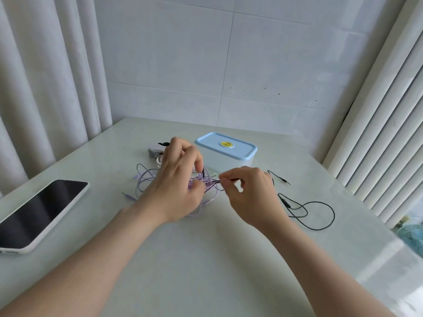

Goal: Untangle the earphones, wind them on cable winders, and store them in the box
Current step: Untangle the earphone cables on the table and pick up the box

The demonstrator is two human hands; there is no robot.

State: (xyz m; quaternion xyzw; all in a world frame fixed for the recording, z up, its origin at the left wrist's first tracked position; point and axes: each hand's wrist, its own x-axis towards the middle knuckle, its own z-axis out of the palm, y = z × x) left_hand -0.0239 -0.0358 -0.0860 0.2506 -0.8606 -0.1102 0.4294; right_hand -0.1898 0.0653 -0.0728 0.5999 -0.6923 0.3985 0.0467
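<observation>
The purple earphones and black earphones lie knotted on the table, just before the lidded box. The left hand pinches a black end over the knot. The right hand has a narrow grip on a black strand. Feeding slack through would probably work better than tugging.

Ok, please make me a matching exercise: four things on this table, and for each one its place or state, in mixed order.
Things:
1 phone
2 box
3 purple earphones
4 black earphones

Place or state:
a lid on, at the far side
b tangled, in the middle
c loose loops on the right
d far left, screen dark

Pairs: 1-d, 2-a, 3-b, 4-c
</observation>
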